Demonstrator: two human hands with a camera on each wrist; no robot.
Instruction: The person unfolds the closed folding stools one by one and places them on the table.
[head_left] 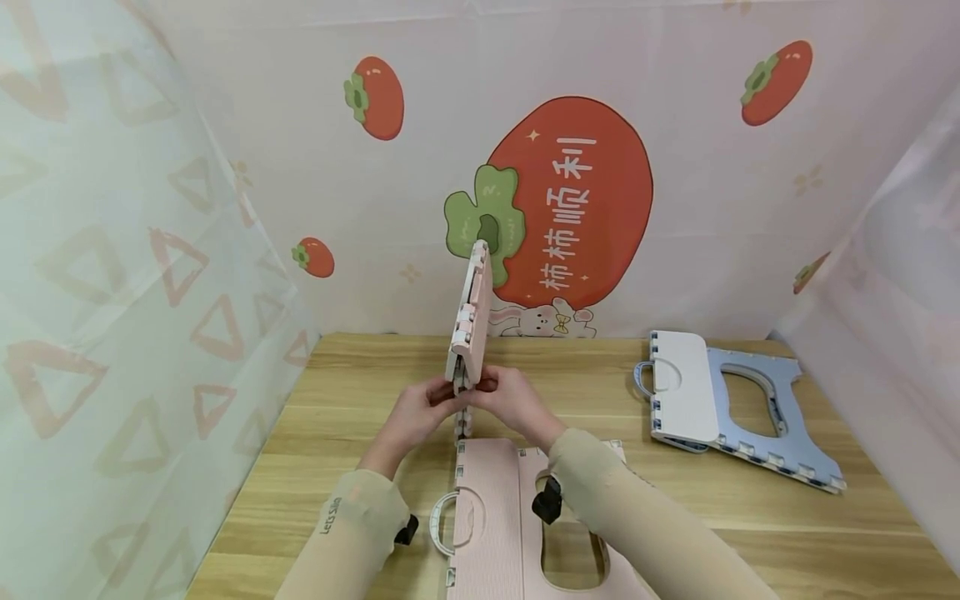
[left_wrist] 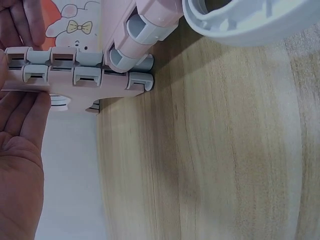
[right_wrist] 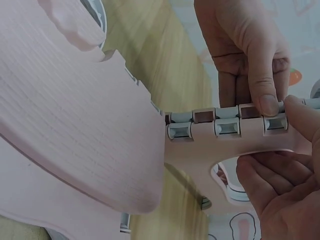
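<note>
A pink folding stool [head_left: 491,467] lies near the front of the table, with a white handle loop [head_left: 442,525] on its left edge and a panel with a large rounded opening at its right. Just beyond it a pink hinged section [head_left: 482,321] stands upright, with a hinge strip along its edge. Both hands hold its lower part. My left hand [head_left: 412,421] grips from the left, its thumb on the hinge strip [right_wrist: 227,125]. From the right, my right hand [head_left: 517,404] pinches the same strip; in the right wrist view its fingers [right_wrist: 260,180] lie under the strip.
At the right of the wooden table [head_left: 360,400] lies a blue and white folding stool [head_left: 682,387], partly unfolded, its blue handle [head_left: 641,379] pointing left. A white backdrop [head_left: 292,108] printed with persimmons hangs behind; pale curtains stand on both sides.
</note>
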